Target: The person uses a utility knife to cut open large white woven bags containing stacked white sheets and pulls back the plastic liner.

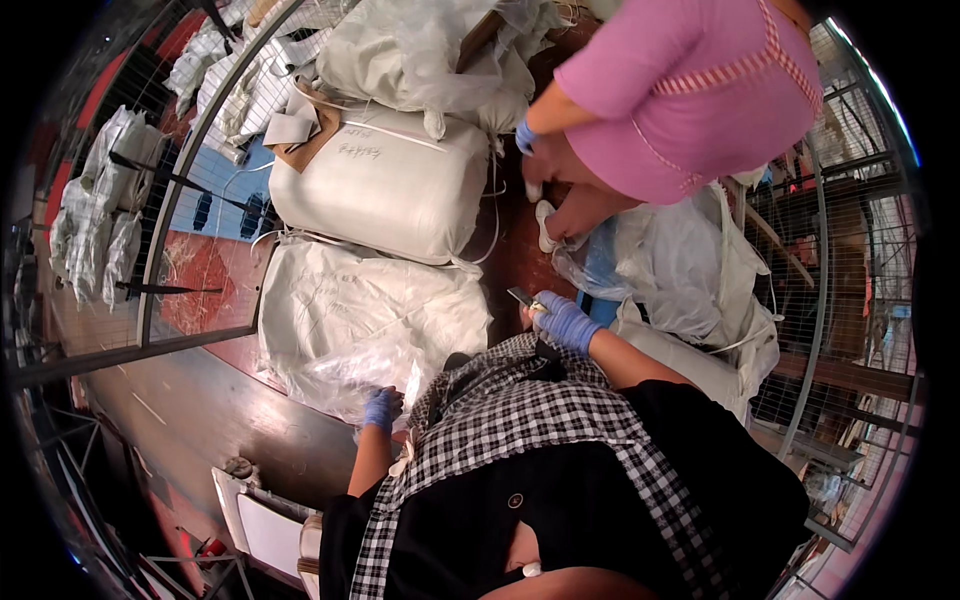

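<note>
My left hand [381, 408], in a blue fingerless-looking glove, has its fingers curled at the edge of a crumpled clear plastic bag [365, 365]. That plastic lies over the near end of a flattened white woven sack [350, 290]. In my right hand [563, 323], gloved in the same blue, is a small tool with a dark flat blade [521, 296], which looks like a knife. It points toward the far left, above the reddish floor. My fingertips round its handle are partly hidden.
Beyond the sack lies a full white bale [385, 185] with straps and brown scraps [305, 125] on top. A co-worker in pink [690, 90] bends at the far right. Plastic-covered sacks [680, 260] lie to the right. Wire mesh fencing [200, 200] stands left.
</note>
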`<action>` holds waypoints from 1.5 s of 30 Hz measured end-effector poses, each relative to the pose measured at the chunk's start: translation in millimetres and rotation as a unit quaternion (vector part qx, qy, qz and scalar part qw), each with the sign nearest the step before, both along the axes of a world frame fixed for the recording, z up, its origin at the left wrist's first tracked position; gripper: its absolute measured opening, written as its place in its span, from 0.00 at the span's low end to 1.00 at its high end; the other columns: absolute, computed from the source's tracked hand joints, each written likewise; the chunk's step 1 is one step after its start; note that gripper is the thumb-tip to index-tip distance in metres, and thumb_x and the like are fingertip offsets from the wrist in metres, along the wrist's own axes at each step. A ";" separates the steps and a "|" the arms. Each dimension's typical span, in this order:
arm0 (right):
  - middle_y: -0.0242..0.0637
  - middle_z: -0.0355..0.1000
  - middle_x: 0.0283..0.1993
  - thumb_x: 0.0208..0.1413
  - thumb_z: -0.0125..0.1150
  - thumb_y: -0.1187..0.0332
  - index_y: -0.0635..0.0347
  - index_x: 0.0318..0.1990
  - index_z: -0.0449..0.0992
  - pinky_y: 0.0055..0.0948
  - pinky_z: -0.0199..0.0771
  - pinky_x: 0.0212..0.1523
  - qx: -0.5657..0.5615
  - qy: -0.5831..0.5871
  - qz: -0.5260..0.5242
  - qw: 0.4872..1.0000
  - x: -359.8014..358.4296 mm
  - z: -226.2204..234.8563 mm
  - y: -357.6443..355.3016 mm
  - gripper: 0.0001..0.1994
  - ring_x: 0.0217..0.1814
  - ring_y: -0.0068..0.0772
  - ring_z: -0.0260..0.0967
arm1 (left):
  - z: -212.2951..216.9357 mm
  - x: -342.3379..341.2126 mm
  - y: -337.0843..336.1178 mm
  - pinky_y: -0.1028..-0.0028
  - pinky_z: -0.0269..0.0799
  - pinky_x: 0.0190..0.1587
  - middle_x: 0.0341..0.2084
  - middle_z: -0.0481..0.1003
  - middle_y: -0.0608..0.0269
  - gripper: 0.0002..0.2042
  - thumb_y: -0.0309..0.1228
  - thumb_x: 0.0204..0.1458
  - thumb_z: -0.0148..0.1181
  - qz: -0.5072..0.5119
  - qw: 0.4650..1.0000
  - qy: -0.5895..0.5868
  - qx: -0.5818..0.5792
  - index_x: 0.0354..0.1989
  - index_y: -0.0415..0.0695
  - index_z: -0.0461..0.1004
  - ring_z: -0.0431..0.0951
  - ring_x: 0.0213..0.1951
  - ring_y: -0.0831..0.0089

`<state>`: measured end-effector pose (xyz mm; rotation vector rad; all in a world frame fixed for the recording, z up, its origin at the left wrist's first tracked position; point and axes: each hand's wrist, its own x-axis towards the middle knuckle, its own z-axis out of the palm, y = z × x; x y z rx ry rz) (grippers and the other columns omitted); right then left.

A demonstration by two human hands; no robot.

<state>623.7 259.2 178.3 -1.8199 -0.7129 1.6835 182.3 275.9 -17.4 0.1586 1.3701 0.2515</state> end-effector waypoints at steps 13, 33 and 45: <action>0.33 0.68 0.20 0.52 0.56 0.65 0.61 0.32 0.69 0.27 0.65 0.20 -0.020 -0.019 0.013 1.000 195.3 -74.4 84.4 0.09 0.18 0.25 0.64 | 25.6 212.1 68.3 0.71 0.69 0.25 0.30 0.72 0.57 0.12 0.33 0.53 0.50 -0.028 0.998 0.056 -0.004 0.44 0.45 0.66 0.72 0.25 0.66; 0.31 0.66 0.19 0.55 0.52 0.62 0.56 0.30 0.65 0.21 0.62 0.15 -0.238 0.132 -0.225 0.936 302.3 -297.9 116.5 0.09 0.15 0.22 0.62 | -283.6 533.2 285.5 0.56 0.62 0.51 0.59 0.58 0.61 0.21 0.39 0.55 0.45 0.244 0.952 0.086 -0.163 0.58 0.53 0.56 0.60 0.56 0.63; 0.31 0.64 0.17 0.56 0.51 0.66 0.57 0.32 0.66 0.23 0.56 0.10 -0.292 0.206 -0.259 0.897 299.0 -439.2 148.1 0.06 0.10 0.22 0.57 | -446.1 531.0 318.2 0.71 0.70 0.27 0.21 0.72 0.62 0.06 0.32 0.53 0.54 0.571 0.810 -0.035 -0.128 0.27 0.44 0.71 0.72 0.24 0.70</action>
